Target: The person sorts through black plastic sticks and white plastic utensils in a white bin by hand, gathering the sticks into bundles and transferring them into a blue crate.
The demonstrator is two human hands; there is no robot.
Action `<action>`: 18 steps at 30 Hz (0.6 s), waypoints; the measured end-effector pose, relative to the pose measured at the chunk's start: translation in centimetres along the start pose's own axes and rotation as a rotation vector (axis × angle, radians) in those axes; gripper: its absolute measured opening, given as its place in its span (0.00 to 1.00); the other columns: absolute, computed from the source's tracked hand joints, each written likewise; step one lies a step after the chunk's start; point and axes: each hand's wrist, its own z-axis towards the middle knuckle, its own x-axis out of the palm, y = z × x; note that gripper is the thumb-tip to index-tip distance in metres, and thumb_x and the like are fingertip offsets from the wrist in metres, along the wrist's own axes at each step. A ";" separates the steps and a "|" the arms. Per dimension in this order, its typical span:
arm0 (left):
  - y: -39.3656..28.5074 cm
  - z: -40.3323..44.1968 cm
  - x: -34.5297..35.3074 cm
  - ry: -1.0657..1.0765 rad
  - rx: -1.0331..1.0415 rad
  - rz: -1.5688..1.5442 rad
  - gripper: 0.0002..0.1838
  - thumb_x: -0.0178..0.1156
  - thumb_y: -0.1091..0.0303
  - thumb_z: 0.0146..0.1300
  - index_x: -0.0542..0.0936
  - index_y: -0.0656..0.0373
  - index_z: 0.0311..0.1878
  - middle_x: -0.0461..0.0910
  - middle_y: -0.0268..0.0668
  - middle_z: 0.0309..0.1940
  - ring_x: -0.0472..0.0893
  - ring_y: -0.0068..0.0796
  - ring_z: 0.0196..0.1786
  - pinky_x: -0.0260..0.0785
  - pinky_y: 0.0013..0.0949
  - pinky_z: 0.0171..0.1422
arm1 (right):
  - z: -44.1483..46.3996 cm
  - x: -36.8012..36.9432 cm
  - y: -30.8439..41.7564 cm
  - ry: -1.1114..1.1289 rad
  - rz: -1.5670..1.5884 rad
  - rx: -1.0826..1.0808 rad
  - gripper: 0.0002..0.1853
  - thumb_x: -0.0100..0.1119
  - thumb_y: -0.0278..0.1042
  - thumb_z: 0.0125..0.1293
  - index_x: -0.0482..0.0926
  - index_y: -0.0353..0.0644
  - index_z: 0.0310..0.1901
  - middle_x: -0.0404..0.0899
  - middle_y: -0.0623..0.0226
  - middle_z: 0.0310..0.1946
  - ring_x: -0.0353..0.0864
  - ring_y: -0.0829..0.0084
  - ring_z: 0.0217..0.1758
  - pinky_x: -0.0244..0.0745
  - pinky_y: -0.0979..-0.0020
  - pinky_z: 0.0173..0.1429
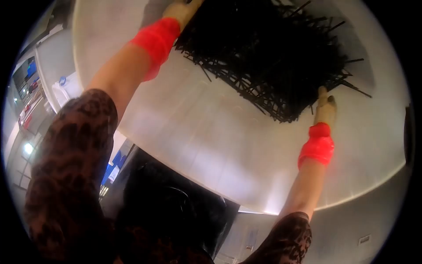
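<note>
A large heap of thin black sticks (268, 53) lies tangled on a pale, smooth surface (198, 119). My left hand (181, 12) is at the heap's upper left edge, partly cut off by the top of the view, so its grip is not clear. At the lower right edge of the heap is my right hand (326, 105), its fingers pointing up beside the sticks; whether they hold any cannot be made out. Each wrist has a red band, the left one (156, 42) and the right one (317, 145).
Several loose sticks jut out at the right of the heap. The pale surface has a curved near edge. A black apron or cover (176, 207) hangs below it. At the far left are shelving and blue items (31, 68).
</note>
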 end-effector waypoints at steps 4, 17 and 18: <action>-0.5 -0.1 3.8 0.349 -0.158 -0.095 0.31 0.55 0.47 0.52 0.70 0.66 0.50 0.75 0.47 0.43 0.75 0.37 0.44 0.65 0.34 0.50 | 7.7 4.1 -8.4 0.211 -0.022 -0.278 0.35 0.51 0.56 0.53 0.65 0.32 0.54 0.71 0.47 0.44 0.70 0.57 0.47 0.61 0.71 0.55; -4.8 -2.9 5.8 0.740 0.241 0.086 0.39 0.54 0.42 0.49 0.68 0.71 0.51 0.72 0.51 0.47 0.70 0.39 0.52 0.59 0.32 0.57 | -0.5 6.5 3.5 0.225 -0.416 -0.645 0.14 0.38 0.27 0.64 0.69 0.45 0.50 0.72 0.48 0.35 0.71 0.56 0.38 0.67 0.68 0.45; -4.8 -2.7 6.0 0.663 0.361 0.285 0.39 0.55 0.42 0.49 0.68 0.72 0.51 0.70 0.52 0.49 0.69 0.41 0.53 0.58 0.32 0.58 | -1.0 5.8 3.8 0.213 -0.502 -0.747 0.14 0.41 0.34 0.64 0.69 0.41 0.49 0.72 0.47 0.34 0.71 0.57 0.37 0.66 0.68 0.46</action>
